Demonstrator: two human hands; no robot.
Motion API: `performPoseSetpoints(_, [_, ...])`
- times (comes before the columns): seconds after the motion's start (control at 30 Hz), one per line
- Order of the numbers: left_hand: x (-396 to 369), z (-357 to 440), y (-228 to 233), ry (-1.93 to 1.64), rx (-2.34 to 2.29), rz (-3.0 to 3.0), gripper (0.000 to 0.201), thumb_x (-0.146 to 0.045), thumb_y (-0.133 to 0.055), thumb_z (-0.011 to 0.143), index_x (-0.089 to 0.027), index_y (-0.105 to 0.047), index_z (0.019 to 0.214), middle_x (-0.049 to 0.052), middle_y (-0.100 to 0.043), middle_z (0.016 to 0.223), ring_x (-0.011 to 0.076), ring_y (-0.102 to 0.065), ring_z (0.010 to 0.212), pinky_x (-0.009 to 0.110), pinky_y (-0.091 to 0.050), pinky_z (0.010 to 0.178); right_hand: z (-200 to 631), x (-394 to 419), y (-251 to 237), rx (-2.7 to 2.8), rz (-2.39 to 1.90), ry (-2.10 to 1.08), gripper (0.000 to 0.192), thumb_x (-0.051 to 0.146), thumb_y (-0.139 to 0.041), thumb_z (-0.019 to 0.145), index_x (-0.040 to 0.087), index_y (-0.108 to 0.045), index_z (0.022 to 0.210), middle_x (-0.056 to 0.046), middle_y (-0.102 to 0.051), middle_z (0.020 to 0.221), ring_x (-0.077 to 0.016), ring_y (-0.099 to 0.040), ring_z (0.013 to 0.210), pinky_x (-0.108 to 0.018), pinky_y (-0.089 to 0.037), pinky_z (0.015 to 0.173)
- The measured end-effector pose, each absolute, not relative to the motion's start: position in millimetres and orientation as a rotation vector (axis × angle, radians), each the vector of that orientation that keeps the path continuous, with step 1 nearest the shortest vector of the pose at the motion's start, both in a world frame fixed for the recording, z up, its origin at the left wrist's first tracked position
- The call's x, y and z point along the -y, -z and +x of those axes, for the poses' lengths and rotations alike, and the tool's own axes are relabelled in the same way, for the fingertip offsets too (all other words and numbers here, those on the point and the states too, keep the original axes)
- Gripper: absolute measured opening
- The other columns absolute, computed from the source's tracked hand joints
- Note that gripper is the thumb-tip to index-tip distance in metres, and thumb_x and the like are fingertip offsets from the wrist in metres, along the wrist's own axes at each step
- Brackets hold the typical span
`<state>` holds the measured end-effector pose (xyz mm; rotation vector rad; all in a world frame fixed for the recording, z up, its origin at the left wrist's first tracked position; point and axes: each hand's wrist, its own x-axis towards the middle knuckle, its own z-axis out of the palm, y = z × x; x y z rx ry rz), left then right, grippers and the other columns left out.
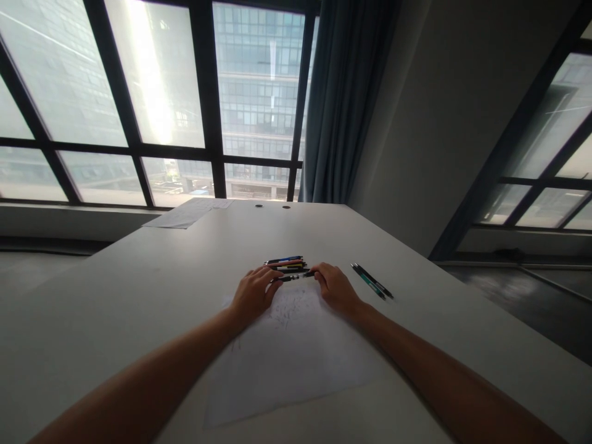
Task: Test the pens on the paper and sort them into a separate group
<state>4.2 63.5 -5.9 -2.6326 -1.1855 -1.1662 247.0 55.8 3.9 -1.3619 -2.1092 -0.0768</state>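
My left hand (255, 288) is closed, with thumb and fingers pinching a dark pen (290, 279) whose light-coloured end points right. Facing it, my right hand (333, 285) pinches a short dark pen piece (309, 274); whether this is a cap or part of another pen I cannot tell. The two ends lie very close, and I cannot make out whether they touch. Just beyond the fingers is a row of several pens (285, 264) in blue, orange, yellow and black. Beneath both hands lies a white paper sheet (296, 364) with scribbled marks near its far edge.
Right of my right hand, a black pen (375, 281) and a green pen (370, 285) lie side by side on the white table (139, 302). More paper sheets (182, 214) rest at the far left. Windows (259, 80) and a blue curtain (337, 105) stand behind.
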Motion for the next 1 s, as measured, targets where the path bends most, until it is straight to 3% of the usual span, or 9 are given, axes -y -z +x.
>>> performPoseSetpoints(0.2, [-65,4,8,1.244,1.245,-2.626,0.017,-0.026,-0.051,0.093,-0.022,-0.063,0.104,0.006,-0.07,0.105,0.0216,-0.063,0.099,0.038,-0.05,0.088,245,-52,-7,2.012,-1.296,-0.042,0.027,0.023,-0.036,0.094,0.018,-0.062,0.096,-0.006,-0.066,0.085,-0.0207,-0.06,0.084,-0.034,-0.043,0.081])
performPoseSetpoints(0.33, [-67,4,8,1.373,1.253,-2.573,0.012,-0.022,-0.054,0.091,-0.022,-0.063,0.099,0.004,-0.069,0.099,0.0196,-0.063,0.092,0.034,-0.051,0.082,238,-49,-10,1.784,-1.158,-0.206,0.022,0.035,-0.049,0.089,0.018,-0.063,0.092,-0.004,-0.066,0.077,-0.0204,-0.062,0.076,-0.035,-0.046,0.078])
performPoseSetpoints(0.53, [-68,3,7,1.419,1.255,-2.519,0.009,-0.016,-0.064,0.083,-0.021,-0.061,0.091,0.003,-0.067,0.089,0.0199,-0.06,0.087,0.033,-0.05,0.076,215,-38,-11,1.451,-0.955,-0.673,0.037,0.051,-0.065,0.079,0.017,-0.063,0.095,-0.006,-0.068,0.079,-0.0193,-0.064,0.071,-0.033,-0.051,0.068])
performPoseSetpoints(0.73, [-68,2,7,1.452,1.157,-2.509,0.008,-0.018,-0.065,0.084,-0.021,-0.062,0.09,0.003,-0.067,0.089,0.0202,-0.059,0.086,0.033,-0.05,0.076,213,-39,-4,1.349,-0.958,-0.775,0.047,0.057,-0.073,0.07,0.016,-0.066,0.093,-0.005,-0.067,0.071,-0.0177,-0.061,0.066,-0.031,-0.05,0.064])
performPoseSetpoints(1.0, [-67,4,6,1.5,0.934,-2.516,0.017,-0.032,-0.057,0.092,-0.019,-0.066,0.097,0.006,-0.072,0.093,0.0202,-0.061,0.086,0.035,-0.05,0.078,223,-51,4,1.215,-1.059,-0.826,0.053,0.067,-0.067,0.07,0.017,-0.056,0.059,-0.002,-0.058,0.054,-0.0128,-0.051,0.052,-0.027,-0.043,0.053])
